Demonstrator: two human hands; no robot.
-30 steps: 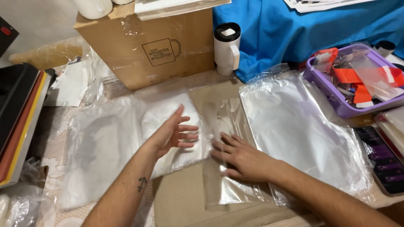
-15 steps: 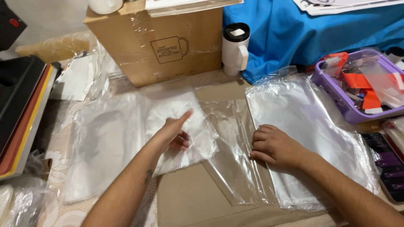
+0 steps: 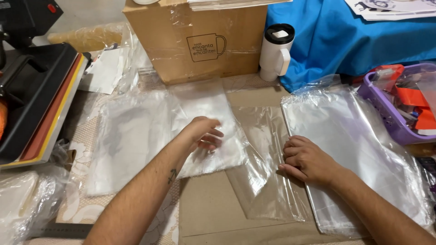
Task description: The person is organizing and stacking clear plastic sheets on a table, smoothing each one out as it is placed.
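Bagging status: one folded white cloth (image 3: 206, 113) lies mid-table, just in front of the cardboard box (image 3: 200, 41) at the far edge, and looks like it's partly inside or on top of a clear plastic bag; can't tell which from this view. A single empty clear bag (image 3: 265, 159) lies flat beside it on the brown paper, toward the near edge. A stack of clear bags (image 3: 359, 149) sits toward the right edge, next to the purple basket (image 3: 386, 113). So judging by layout: cloth not sealed, more bags waiting. Left hand (image 3: 202, 134) rests palm-down on the cloth, fingers curled loosely, gripping nothing. Right hand (image 3: 306, 156) is knuckles-up, fingers bent, pressing on the left edge of the bag stack where it meets the single bag; whether it pinches a sheet I can't tell. Hands are apart, forearms angled in from the near edge.
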